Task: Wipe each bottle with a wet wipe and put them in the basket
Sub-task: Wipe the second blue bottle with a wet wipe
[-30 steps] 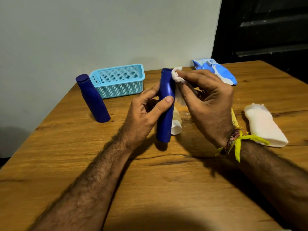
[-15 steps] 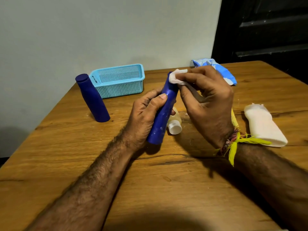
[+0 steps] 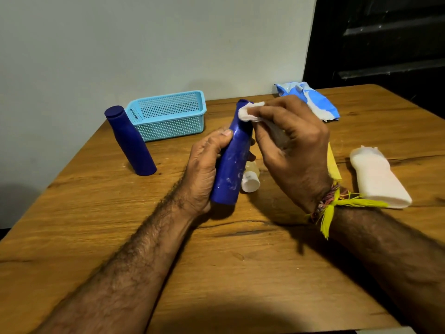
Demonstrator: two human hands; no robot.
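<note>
My left hand (image 3: 204, 165) grips a dark blue bottle (image 3: 232, 165) around its lower body, holding it tilted above the table with the cap end away from me. My right hand (image 3: 293, 150) pinches a white wet wipe (image 3: 249, 113) against the bottle's neck. A second dark blue bottle (image 3: 130, 141) stands at the left, beside a light blue mesh basket (image 3: 168, 115) that looks empty. A white bottle (image 3: 378, 177) lies on its side at the right. A small pale bottle with a white cap (image 3: 250, 180) lies behind the held bottle, partly hidden.
A blue and white wipes packet (image 3: 310, 100) lies at the back of the wooden table (image 3: 216, 261), near the wall. A yellow object (image 3: 333, 165) shows beside my right wrist, mostly hidden. A dark doorway is at the back right.
The held bottle has tilted from nearly upright to leaning, its base swinging left toward my left palm. My right hand has kept the wipe at the bottle's top and rubbed round it.
</note>
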